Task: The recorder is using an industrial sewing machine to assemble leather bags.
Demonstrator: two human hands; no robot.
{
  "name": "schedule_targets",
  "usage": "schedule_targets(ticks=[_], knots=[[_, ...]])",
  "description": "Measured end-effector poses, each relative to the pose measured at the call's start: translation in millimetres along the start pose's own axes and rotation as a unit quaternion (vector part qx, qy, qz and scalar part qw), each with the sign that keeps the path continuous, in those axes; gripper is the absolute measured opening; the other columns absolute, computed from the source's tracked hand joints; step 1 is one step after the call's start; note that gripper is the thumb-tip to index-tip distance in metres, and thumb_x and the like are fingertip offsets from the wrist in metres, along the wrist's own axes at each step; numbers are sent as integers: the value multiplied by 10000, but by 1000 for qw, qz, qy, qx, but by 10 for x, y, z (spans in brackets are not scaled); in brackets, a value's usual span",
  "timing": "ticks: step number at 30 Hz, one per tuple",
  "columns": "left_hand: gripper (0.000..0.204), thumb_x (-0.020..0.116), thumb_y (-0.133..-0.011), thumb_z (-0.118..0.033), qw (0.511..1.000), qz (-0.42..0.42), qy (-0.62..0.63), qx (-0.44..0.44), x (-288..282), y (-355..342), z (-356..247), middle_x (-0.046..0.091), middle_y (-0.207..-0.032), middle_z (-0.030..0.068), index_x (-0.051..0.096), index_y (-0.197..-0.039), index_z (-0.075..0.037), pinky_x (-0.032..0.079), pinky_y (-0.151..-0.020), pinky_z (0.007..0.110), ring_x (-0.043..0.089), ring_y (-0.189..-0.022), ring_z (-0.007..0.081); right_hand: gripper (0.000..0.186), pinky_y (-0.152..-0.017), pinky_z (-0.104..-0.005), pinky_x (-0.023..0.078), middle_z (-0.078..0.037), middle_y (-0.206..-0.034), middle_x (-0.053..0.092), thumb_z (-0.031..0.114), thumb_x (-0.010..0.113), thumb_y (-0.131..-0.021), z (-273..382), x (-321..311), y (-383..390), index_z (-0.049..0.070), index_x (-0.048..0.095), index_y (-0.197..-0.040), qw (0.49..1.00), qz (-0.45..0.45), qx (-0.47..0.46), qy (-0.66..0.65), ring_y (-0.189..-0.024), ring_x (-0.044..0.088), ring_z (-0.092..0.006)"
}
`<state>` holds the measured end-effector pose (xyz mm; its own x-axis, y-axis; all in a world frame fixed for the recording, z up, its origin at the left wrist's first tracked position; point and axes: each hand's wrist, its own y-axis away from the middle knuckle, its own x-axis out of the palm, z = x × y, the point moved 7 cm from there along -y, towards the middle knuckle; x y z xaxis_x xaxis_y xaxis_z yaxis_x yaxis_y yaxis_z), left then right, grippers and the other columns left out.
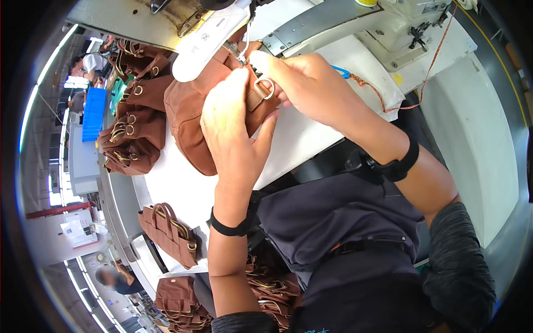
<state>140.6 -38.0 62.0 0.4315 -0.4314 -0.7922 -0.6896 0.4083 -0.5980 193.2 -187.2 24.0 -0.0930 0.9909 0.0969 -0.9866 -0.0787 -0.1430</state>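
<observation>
In the head view, the left hand (230, 125) lies over a brown bag (191, 119) at upper centre, thumb spread from the fingers. The right hand (302, 80) curls at the bag's edge beside a metal ring (272, 89); whether it grips, I cannot tell.

Well left of the left hand (230, 125) are a blue panel (94, 115) and a dark-clothed person (130, 284), with an orange cord (362, 81) right of the right hand (312, 83).

Heathered dark sleeves (459, 258), black wristbands (410, 161)
</observation>
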Motion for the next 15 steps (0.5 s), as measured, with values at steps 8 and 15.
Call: schedule_targets(ticks=[8, 15], knots=[[771, 910, -750, -123, 999, -6, 48, 25, 44, -13, 54, 699, -1387, 132, 641, -1470, -56, 442, -1105, 459, 628, -1252, 350, 647, -511, -283, 468, 0, -539, 549, 496, 649, -1070, 24, 15, -177, 13, 635, -639, 994, -11, 11, 107, -506, 534, -80], [855, 911, -727, -83, 996, -40, 80, -1, 122, 34, 46, 677, -1395, 156, 579, -1512, -29, 434, -1129, 472, 617, -1282, 371, 526, -510, -305, 462, -15, -560, 560, 351, 654, -1058, -182, 15, -88, -26, 633, -692, 997, -32, 72, -23, -525, 550, -107]])
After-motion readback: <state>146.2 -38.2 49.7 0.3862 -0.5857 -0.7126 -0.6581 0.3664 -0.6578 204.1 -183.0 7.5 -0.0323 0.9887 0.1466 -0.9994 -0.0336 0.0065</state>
